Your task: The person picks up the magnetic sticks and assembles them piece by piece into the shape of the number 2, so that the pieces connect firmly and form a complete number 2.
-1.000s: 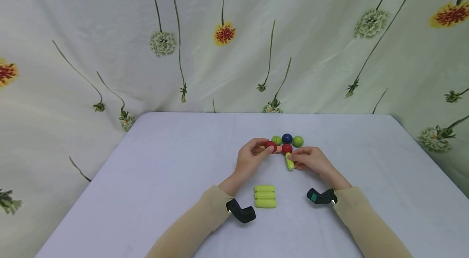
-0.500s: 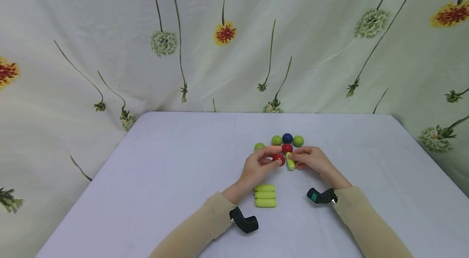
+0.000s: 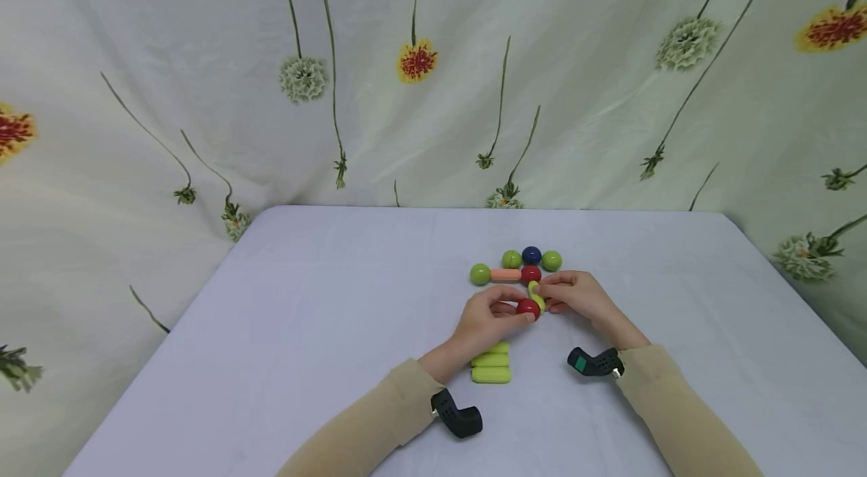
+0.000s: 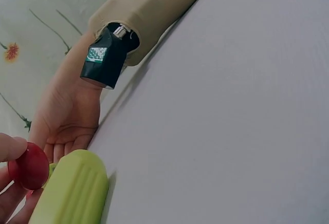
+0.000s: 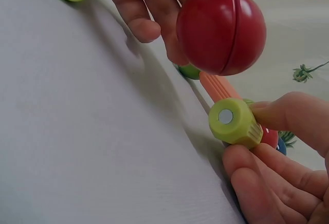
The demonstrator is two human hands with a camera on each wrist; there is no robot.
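My left hand [image 3: 484, 323] pinches a glossy red ball [image 3: 528, 309] between thumb and fingers, close to the near end of a yellow-green magnetic rod [image 3: 533, 289]. That rod is pinched by my right hand [image 3: 576, 296], its far end right at a second red ball [image 3: 531, 274]. In the right wrist view, the left hand's red ball [image 5: 221, 34] shows a seam and hangs apart from the ribbed rod [image 5: 235, 123], whose end bears a silver disc. From the second red ball, an orange rod [image 3: 506, 275] runs left to a green ball [image 3: 480, 274].
Behind the second red ball sit a dark blue ball [image 3: 531, 256], a green ball [image 3: 511, 259] on its left and another green ball [image 3: 552, 260] on its right. Several yellow-green rods [image 3: 491, 375] lie stacked side by side below my left hand on the white-covered table [image 3: 305, 311].
My left hand has brought its red ball away from the green ball and orange rod, right and toward me, to the held rod's near end. My right hand has stayed in place.
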